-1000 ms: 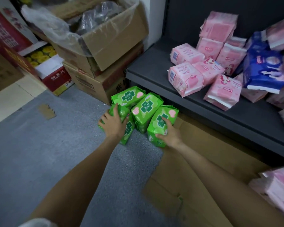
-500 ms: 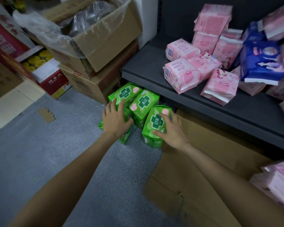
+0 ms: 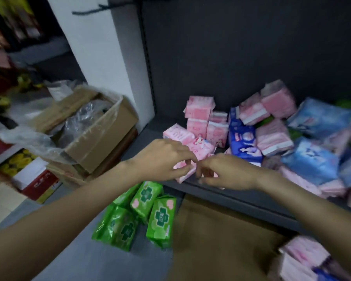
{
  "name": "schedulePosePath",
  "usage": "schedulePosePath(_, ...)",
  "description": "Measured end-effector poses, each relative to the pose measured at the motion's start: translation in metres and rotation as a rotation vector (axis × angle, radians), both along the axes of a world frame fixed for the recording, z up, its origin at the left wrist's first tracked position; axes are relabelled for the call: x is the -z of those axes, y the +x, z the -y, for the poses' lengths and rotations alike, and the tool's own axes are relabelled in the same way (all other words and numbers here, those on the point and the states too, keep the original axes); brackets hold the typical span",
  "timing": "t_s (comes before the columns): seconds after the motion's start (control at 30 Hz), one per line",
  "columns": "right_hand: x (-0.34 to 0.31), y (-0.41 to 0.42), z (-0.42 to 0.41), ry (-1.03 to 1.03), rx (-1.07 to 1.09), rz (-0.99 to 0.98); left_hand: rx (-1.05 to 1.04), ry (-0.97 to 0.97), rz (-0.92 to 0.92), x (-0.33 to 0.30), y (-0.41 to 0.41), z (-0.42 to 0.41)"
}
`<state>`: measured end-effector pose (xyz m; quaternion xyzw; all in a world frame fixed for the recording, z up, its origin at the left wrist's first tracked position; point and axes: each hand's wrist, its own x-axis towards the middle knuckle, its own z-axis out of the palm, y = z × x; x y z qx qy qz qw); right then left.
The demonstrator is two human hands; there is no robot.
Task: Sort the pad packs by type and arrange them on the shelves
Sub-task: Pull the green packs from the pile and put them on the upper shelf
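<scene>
My left hand (image 3: 164, 159) curls its fingers round a pink pad pack (image 3: 185, 173) at the front edge of the dark shelf (image 3: 241, 199). Right beside it, my right hand (image 3: 227, 173) curls over another pink pack (image 3: 209, 173) that is mostly hidden under the fingers. Behind them on the shelf lie more pink packs (image 3: 199, 110), a dark blue pack (image 3: 243, 138) and light blue packs (image 3: 310, 161) in a mixed heap. Several green packs (image 3: 160, 218) stand on the grey floor below the shelf, untouched.
Stacked cardboard boxes (image 3: 101, 138) with plastic lining stand left of the shelf, with a red box (image 3: 39, 183) beside them. Flattened cardboard (image 3: 221, 240) covers the floor under the shelf. More pink packs (image 3: 304, 258) lie at the bottom right.
Both hands have left the green packs on the floor and risen to the shelf edge, where they now hold pink packs. The view has tilted upward.
</scene>
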<state>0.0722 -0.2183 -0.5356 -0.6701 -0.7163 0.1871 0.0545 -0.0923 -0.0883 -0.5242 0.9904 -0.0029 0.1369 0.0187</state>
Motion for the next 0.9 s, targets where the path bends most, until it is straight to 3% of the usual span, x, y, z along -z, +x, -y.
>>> schedulePosePath(0.1, -0.073, 0.024, 0.016, 0.182, 0.068, 0.099, 0.114, 0.142, 0.31, -0.056, 0.029, 0.004)
schedulePosePath(0.2, -0.146, 0.039, 0.038, 0.448, 0.151, 0.127, 0.164, 0.11, 0.54, -0.115, 0.054, 0.013)
schedulePosePath(0.43, -0.279, 0.057, 0.096, 0.979, 0.304, 0.251, 0.154, 0.013, 0.862, -0.248, 0.094, 0.06)
schedulePosePath(0.53, -0.316, 0.071, 0.117, 1.125, 0.329, 0.349, 0.173, 0.046, 0.895, -0.295, 0.108, 0.073)
schedulePosePath(0.7, -0.359, 0.112, 0.132, 1.19, 0.369, 0.588, 0.126, -0.096, 0.778, -0.338, 0.138, 0.067)
schedulePosePath(0.9, -0.402, 0.163, 0.117, 0.88, 0.524, 0.722, 0.028, -0.035, 0.695, -0.382, 0.194, 0.052)
